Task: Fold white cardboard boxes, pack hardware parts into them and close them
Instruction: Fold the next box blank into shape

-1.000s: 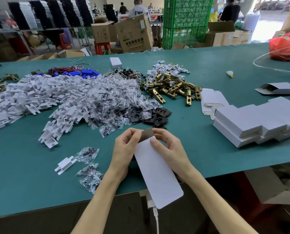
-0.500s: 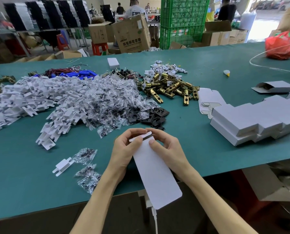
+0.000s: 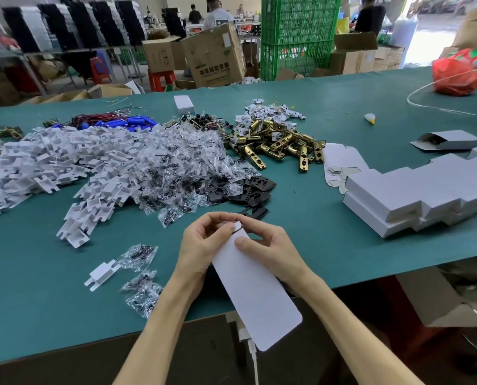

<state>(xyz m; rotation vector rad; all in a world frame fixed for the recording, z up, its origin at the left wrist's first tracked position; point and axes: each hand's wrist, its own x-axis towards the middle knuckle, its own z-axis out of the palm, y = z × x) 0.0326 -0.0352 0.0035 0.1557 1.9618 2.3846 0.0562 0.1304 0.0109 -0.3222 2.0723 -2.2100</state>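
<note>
Teal counter (image 3: 342,259), heap of bagged parts (image 3: 176,168) at ten o'clock, folded white boxes (image 3: 398,201) at three o'clock, white cardboard box (image 3: 254,287) at six o'clock, fingers of left hand (image 3: 201,245) and right hand (image 3: 270,245) pinching its far flap

Head camera looks forward, down (close) over table (image 3: 342,257).

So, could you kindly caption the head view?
Left hand and right hand pinch the far end of a white box.
</note>
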